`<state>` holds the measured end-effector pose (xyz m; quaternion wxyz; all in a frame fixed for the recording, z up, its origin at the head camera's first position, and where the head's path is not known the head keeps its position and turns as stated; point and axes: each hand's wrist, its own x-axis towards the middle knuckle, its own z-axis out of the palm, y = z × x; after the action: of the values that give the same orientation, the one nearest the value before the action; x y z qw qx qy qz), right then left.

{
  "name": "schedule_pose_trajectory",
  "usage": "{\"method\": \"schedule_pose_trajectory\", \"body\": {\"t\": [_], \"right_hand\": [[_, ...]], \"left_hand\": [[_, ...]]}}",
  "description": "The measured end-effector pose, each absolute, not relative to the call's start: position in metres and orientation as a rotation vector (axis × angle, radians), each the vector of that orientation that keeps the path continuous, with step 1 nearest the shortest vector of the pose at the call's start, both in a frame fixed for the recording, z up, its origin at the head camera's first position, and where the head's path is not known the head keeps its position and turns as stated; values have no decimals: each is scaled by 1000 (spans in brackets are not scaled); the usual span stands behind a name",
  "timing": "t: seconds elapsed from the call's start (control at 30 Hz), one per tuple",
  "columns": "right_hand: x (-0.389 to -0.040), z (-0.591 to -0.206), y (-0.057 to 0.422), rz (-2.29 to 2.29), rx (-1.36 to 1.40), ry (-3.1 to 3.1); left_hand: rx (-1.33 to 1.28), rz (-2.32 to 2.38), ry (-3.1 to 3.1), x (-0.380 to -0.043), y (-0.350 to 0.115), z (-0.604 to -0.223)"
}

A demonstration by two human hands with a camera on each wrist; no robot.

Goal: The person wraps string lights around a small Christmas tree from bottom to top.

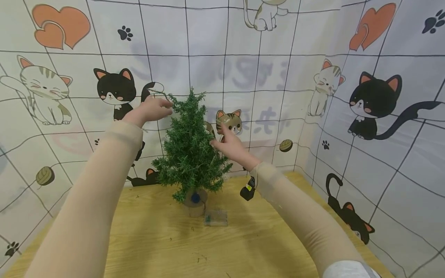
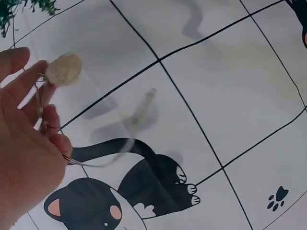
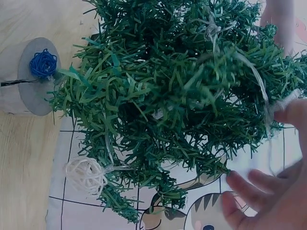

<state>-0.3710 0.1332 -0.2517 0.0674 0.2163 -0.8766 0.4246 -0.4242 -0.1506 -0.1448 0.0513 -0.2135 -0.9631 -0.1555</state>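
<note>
A small artificial Christmas tree stands on a round wooden-looking base. My left hand is raised at the tree's upper left, its fingers curled round a thin clear wire of a light string; a pale ball sits by the fingertips and a loose wire end dangles. My right hand is at the tree's right side, thumb and fingers apart, near the branches and a strand of clear wire. A white woven ball and a blue woven ball hang on the string.
A clear flat box, perhaps a battery case, lies on the wooden table before the base. Behind and to the right hangs a white cloth printed with cats and grid lines. A black object is beneath my right wrist.
</note>
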Motion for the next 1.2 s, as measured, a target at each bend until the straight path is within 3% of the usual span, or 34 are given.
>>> {"method": "schedule_pose_trajectory", "body": {"t": [0.47,0.8,1.2], "right_hand": [[-372,-266,129,1112,753,-2925],[-369,-268,142,1104,764,-2904],[-364,-269,139,1025,766,-2886]], "left_hand": [[-307,-312,-3112,-409,-200,-168],[-409,-43,-2924,-401,-219,-181],[-576,162,-2700,-345,-220,-180]]}}
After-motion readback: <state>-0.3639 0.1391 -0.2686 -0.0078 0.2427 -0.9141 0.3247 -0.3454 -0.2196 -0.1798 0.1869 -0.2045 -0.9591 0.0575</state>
